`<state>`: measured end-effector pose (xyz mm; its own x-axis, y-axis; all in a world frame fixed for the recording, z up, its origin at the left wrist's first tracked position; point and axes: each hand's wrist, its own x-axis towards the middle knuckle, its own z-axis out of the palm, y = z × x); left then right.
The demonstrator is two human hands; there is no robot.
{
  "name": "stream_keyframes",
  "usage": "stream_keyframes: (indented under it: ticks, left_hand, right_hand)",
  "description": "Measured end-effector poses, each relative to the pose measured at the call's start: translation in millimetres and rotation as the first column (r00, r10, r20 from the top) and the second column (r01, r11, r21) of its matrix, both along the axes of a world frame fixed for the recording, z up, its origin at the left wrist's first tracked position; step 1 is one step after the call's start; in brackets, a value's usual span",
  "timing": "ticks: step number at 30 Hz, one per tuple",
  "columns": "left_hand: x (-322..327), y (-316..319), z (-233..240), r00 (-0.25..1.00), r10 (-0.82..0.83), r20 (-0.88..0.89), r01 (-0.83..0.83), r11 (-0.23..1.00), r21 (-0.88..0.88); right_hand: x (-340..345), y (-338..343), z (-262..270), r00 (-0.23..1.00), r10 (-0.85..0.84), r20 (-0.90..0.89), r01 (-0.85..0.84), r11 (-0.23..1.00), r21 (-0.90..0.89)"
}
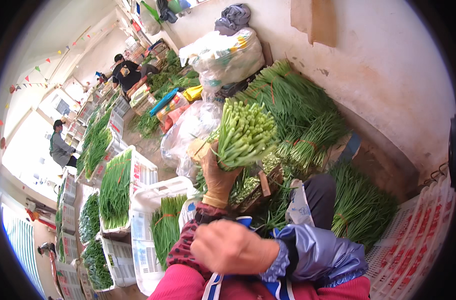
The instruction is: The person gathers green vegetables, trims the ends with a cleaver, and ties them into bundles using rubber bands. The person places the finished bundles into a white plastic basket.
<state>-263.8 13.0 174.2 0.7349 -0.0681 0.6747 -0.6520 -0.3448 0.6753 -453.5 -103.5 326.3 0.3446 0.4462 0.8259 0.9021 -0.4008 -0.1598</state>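
My left hand [217, 180], in a yellowish glove, grips a thick bunch of green stalks [246, 135]. The pale cut ends of the stalks face up toward me. My right hand [233, 247] is bare and blurred by motion, its fingers curled in front of my left forearm. Whether anything is inside it is hidden. Beyond the left wrist sits a dark box [250, 198] with short cut stalk pieces around it, and a brown wooden piece [264, 183] stands at its edge. A tied green bundle [307, 144] lies just past the held bunch.
A large pile of tied green bundles [284, 88] leans by the wall. More greens [359, 202] lie at right beside a white plastic crate [412, 240]. At left stand a partly filled white crate [143, 221] and a full one [143, 168]. Two people [127, 75] [61, 144] are farther off.
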Motion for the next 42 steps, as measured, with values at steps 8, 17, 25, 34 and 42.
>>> stream_keyframes:
  ticks: [8, 17, 25, 34, 42]
  left_hand:
    - [-13.8, 4.2, -9.0, 0.997, 0.001, -0.083, -0.010, 0.994, -0.105]
    - [-37.0, -0.4, -9.3, 0.978, 0.206, 0.013, -0.206, 0.978, 0.019]
    - [-46.7, -4.9, -2.0, 0.977, 0.192, 0.089, -0.192, 0.981, -0.008]
    - [-62.7, -7.0, -6.4, 0.917, -0.269, -0.294, 0.052, 0.812, -0.582]
    - [-69.8, -3.3, -3.9, 0.877, -0.347, -0.334, 0.070, 0.778, -0.625]
  right_hand:
    - [12.6, -33.9, -28.0, 0.901, -0.108, -0.419, 0.093, 0.994, -0.057]
    - [52.3, -65.7, -16.9, 0.779, -0.477, -0.407, 0.593, 0.771, 0.234]
    - [56.0, -59.4, -23.1, 0.748, -0.463, -0.475, 0.622, 0.738, 0.262]
    - [57.1, -80.4, -37.5, 0.775, 0.113, -0.622, 0.357, 0.734, 0.578]
    - [64.1, -85.4, -29.8, 0.764, 0.027, -0.645, 0.276, 0.890, 0.364]
